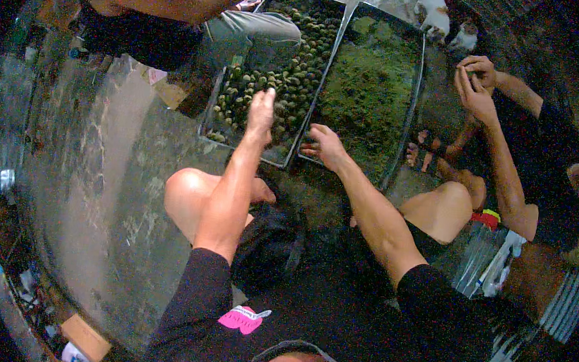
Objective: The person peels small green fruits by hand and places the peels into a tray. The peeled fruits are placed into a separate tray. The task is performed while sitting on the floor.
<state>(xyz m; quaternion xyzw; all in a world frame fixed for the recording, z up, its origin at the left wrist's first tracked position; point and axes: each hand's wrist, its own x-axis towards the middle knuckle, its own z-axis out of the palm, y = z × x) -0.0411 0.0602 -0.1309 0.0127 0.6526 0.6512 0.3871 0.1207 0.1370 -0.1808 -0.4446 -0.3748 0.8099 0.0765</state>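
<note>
My left hand (261, 116) reaches over the near part of a shallow tray (211, 117) holding many small roundish greenish balls (295, 89). Its fingers are stretched out, with nothing visible in them. My right hand (327, 147) is by the near left corner of a second tray (417, 75), which holds loose, fine green material (368, 85). The right fingers are loosely bent and apart, with no object visible between them; the palm is hidden. The two trays lie side by side on the floor.
At the far left sits a person (199, 27) in grey trousers, one leg over the left tray. On the right, another person's hands (475, 83) are held together. A white and brown cat (433, 15) is beyond the right tray. A cardboard box (85, 339) lies at lower left.
</note>
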